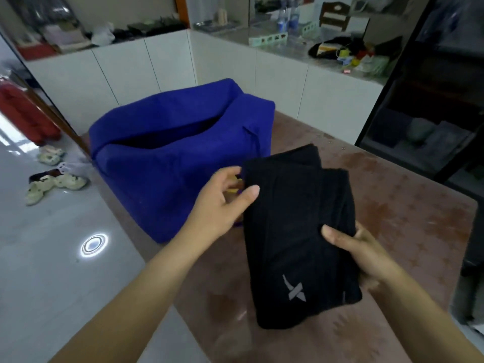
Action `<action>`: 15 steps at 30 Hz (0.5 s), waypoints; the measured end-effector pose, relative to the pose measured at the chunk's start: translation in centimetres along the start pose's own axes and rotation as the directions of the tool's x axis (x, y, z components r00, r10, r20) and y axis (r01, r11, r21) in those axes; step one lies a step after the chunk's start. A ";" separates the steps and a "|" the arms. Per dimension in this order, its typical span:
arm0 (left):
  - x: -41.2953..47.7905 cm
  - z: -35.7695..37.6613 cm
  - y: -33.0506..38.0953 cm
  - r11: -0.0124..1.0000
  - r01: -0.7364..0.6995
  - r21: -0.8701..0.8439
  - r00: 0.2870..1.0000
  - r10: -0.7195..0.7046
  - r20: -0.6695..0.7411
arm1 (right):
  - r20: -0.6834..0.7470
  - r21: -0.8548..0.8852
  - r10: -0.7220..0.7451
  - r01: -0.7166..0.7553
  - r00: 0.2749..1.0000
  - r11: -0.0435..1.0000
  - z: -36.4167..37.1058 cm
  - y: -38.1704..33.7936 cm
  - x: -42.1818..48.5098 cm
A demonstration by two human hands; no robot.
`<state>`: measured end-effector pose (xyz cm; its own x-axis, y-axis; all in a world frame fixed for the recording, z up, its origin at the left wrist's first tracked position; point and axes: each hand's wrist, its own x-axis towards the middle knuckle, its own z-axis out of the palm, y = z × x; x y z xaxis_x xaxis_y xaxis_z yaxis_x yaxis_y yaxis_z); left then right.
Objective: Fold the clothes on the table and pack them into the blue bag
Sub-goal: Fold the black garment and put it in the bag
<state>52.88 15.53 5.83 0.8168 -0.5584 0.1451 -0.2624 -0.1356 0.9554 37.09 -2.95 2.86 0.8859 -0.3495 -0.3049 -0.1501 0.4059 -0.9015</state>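
A folded black garment (pixel 293 231) with a grey X logo near its lower end is held above the reddish table (pixel 408 221). My left hand (pixel 222 203) pinches its upper left edge, thumb on top. My right hand (pixel 358 252) grips its right side, thumb pressed on the cloth, fingers underneath. The blue bag (pixel 167 163) stands on the table's far left part, just left of the garment, its top opening a dark gap facing up. A bit of yellow and purple shows behind my left hand.
The table's left edge drops to a glossy grey floor (pixel 52 258) with pale shoes (pixel 56 183) and a red object (pixel 23 113). White cabinets (pixel 230 72) with cluttered tops stand behind. A dark shelf unit (pixel 429 113) rises at the right.
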 end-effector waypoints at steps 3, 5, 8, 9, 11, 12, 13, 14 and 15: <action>3.0 -6.0 0.9 0.995 -0.045 0.085 0.996 0.052 -0.078 | -0.073 0.071 -0.067 0.072 0.995 0.995 3.2 -1.2 0.6; 3.5 -7.9 1.8 1.000 0.001 0.008 1.000 -0.001 -0.020 | -0.079 0.142 -0.108 0.119 0.991 0.983 5.6 -2.0 0.8; 1.8 -7.2 2.6 0.976 0.139 -0.166 0.957 -0.089 0.275 | -0.100 0.187 -0.171 0.187 0.980 0.964 9.6 -2.9 1.2; 1.5 -7.1 2.4 0.966 0.159 -0.202 0.944 -0.089 0.317 | -0.116 0.204 -0.196 0.217 0.974 0.955 10.9 -3.0 1.4; 1.6 -8.1 2.0 0.922 0.220 -0.318 0.956 -0.139 0.258 | -0.142 0.262 -0.225 0.256 0.964 0.931 13.1 -3.2 1.8; 1.7 -9.1 1.5 0.873 0.250 -0.418 0.957 -0.157 0.244 | -0.148 0.315 -0.221 0.258 0.964 0.913 13.9 -3.3 1.9; 1.5 -10.0 1.2 0.796 0.278 -0.537 0.953 -0.158 0.259 | -0.144 0.383 -0.210 0.250 0.967 0.889 14.6 -3.4 2.1; 0.8 -10.5 1.0 0.712 0.304 -0.633 0.946 -0.150 0.286 | -0.131 0.453 -0.199 0.237 0.971 0.859 15.1 -3.5 2.3; -0.1 -10.5 0.8 0.640 0.337 -0.690 0.937 -0.156 0.313 | -0.119 0.510 -0.196 0.229 0.973 0.829 15.6 -3.7 2.5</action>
<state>57.95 24.02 9.29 0.6456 -0.7580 -0.0932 0.4618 0.2902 0.8381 46.72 7.87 10.22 0.8393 -0.5206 -0.1568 0.3028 0.6871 -0.6605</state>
